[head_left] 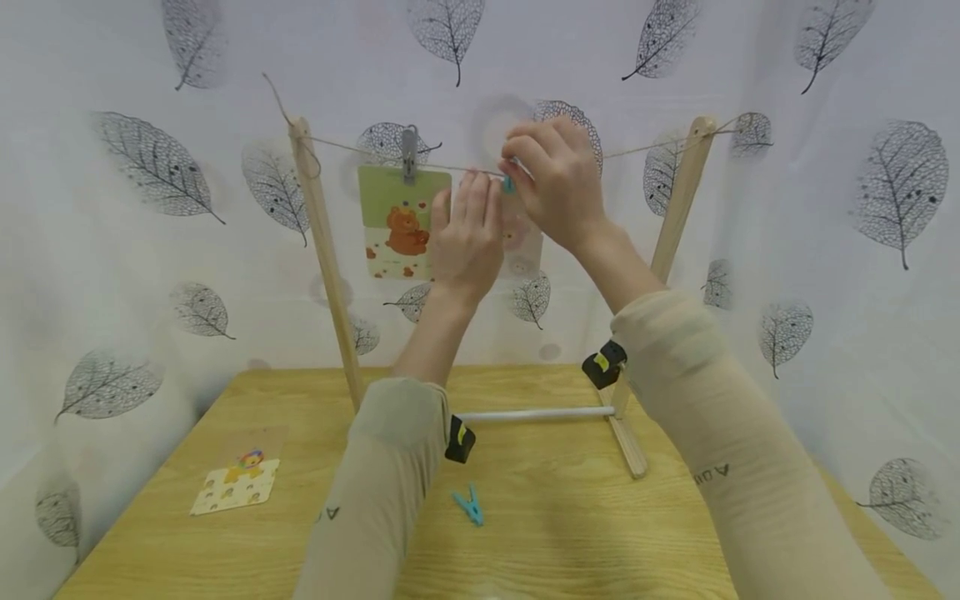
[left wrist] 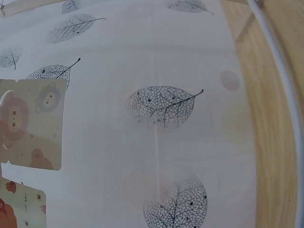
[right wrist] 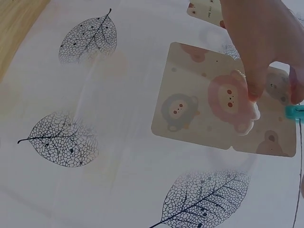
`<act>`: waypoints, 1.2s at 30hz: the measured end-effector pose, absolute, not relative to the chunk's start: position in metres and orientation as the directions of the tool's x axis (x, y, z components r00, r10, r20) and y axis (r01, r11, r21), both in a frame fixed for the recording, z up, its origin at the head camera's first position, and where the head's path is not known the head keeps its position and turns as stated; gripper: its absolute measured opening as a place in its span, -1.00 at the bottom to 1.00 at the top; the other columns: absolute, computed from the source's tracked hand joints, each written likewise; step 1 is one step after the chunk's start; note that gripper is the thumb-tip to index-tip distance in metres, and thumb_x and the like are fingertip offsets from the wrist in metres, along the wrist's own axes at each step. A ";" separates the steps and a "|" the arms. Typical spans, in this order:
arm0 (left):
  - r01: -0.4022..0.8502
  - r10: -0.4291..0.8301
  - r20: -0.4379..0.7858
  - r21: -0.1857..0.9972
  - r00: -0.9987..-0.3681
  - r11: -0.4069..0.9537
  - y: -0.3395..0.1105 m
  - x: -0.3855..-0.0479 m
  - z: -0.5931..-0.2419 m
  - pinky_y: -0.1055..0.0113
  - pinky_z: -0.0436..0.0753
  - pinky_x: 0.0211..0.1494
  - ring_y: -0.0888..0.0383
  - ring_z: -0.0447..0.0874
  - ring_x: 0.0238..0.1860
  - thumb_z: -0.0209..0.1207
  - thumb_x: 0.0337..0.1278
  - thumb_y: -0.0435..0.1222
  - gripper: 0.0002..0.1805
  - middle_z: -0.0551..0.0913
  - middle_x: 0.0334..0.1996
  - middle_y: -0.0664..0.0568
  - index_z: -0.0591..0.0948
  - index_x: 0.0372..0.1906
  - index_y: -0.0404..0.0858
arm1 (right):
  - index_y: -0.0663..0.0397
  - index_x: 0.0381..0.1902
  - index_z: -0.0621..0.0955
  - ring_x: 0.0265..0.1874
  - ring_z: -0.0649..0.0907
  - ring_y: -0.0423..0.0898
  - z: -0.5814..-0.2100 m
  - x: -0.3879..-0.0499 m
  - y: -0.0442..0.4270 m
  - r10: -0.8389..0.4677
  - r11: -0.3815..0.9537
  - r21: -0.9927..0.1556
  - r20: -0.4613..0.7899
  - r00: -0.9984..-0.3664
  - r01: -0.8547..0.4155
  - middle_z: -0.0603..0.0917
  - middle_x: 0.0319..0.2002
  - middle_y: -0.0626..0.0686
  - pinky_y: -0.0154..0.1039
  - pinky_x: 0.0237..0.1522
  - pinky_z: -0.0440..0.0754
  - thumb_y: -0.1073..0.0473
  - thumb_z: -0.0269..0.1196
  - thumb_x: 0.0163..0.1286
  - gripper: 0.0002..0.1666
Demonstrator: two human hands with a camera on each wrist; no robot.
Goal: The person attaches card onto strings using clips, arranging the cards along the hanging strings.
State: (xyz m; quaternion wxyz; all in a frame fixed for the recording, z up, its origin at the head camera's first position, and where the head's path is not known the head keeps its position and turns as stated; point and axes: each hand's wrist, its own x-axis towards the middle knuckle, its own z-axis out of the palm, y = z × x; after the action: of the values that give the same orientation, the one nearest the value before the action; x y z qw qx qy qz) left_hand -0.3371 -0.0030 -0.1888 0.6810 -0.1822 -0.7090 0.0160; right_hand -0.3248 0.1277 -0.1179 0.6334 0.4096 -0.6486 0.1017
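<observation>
My left hand (head_left: pixel 468 242) holds the pink-bear card (head_left: pixel 525 246) near its top; in the right wrist view that hand (right wrist: pixel 266 42) has one digit against the front of the card (right wrist: pixel 190 95) and another at the top edge. Raised above the string, my right hand (head_left: pixel 558 179) pinches a small teal clip (head_left: pixel 508 183). The clip (right wrist: pixel 294 112) sits at the card's top edge, over the string. To the left, a green bear card (head_left: pixel 386 196) hangs from a grey clip (head_left: pixel 409 154). In the left wrist view, part of the pink-bear card (left wrist: pixel 40 123) shows.
The string (head_left: pixel 630 152) runs between two wooden posts (head_left: pixel 324 250), joined low down by a white rod (head_left: pixel 536 413). A teal clip (head_left: pixel 470 505) and a lion card (head_left: pixel 240 479) lie on the wooden table (head_left: pixel 555 533). A leaf-patterned sheet (head_left: pixel 817 192) hangs behind.
</observation>
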 end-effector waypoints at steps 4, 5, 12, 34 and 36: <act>0.239 0.286 0.958 -0.276 -0.008 0.931 -0.003 -0.337 -0.190 0.07 0.31 0.15 0.02 0.42 0.15 -0.09 0.19 -0.38 -0.68 0.52 0.03 -0.09 0.48 0.03 -0.28 | 0.23 -0.33 0.56 -0.24 0.50 0.10 -0.121 -0.326 0.128 -0.407 0.659 0.386 0.905 0.125 -0.645 0.63 -0.24 0.13 -0.07 -0.17 0.38 0.25 0.20 0.27 -0.88; 0.238 0.288 0.958 -0.278 -0.007 0.931 -0.003 -0.337 -0.190 0.07 0.31 0.15 0.02 0.42 0.15 -0.10 0.20 -0.38 -0.68 0.52 0.02 -0.09 0.48 0.03 -0.28 | 0.23 -0.32 0.56 -0.23 0.49 0.11 -0.121 -0.326 0.129 -0.412 0.666 0.386 0.904 0.117 -0.639 0.63 -0.23 0.13 -0.06 -0.17 0.37 0.24 0.19 0.28 -0.88; 0.237 0.293 0.956 -0.286 0.006 0.928 -0.003 -0.338 -0.191 0.03 0.29 0.16 0.02 0.40 0.14 -0.11 0.23 -0.36 -0.68 0.52 0.02 -0.09 0.50 0.03 -0.28 | 0.23 -0.18 0.53 -0.17 0.47 0.16 -0.125 -0.327 0.132 -0.459 0.720 0.406 0.887 0.053 -0.562 0.60 -0.12 0.19 -0.01 -0.19 0.37 0.23 0.16 0.29 -0.81; 0.334 0.326 0.933 -0.358 0.151 0.872 -0.016 -0.330 -0.193 0.00 0.31 0.15 -0.02 0.46 0.00 -0.03 0.21 -0.33 -0.79 0.55 -0.14 -0.08 0.54 -0.12 -0.29 | 0.27 0.05 0.45 -0.05 0.45 0.16 -0.143 -0.328 0.139 -0.427 0.761 0.399 0.902 0.070 -0.512 0.49 -0.02 0.22 -0.04 0.00 0.36 0.29 0.12 0.20 -0.57; 0.345 0.338 0.924 -0.381 0.179 0.858 -0.018 -0.328 -0.194 -0.01 0.31 0.15 -0.01 0.50 -0.07 -0.01 0.20 -0.35 -0.83 0.57 -0.22 -0.06 0.55 -0.20 -0.29 | 0.25 0.01 0.46 -0.09 0.46 0.15 -0.146 -0.327 0.139 -0.427 0.750 0.409 0.899 0.091 -0.520 0.50 -0.06 0.22 -0.03 -0.07 0.38 0.30 0.10 0.21 -0.62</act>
State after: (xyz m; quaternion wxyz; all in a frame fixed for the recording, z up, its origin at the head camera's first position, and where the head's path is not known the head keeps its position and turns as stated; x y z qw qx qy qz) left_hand -0.3280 -0.0180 -0.1936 0.7201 -0.2668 -0.6405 -0.0025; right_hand -0.3275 0.1388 -0.1458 0.6495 0.3519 -0.6731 0.0357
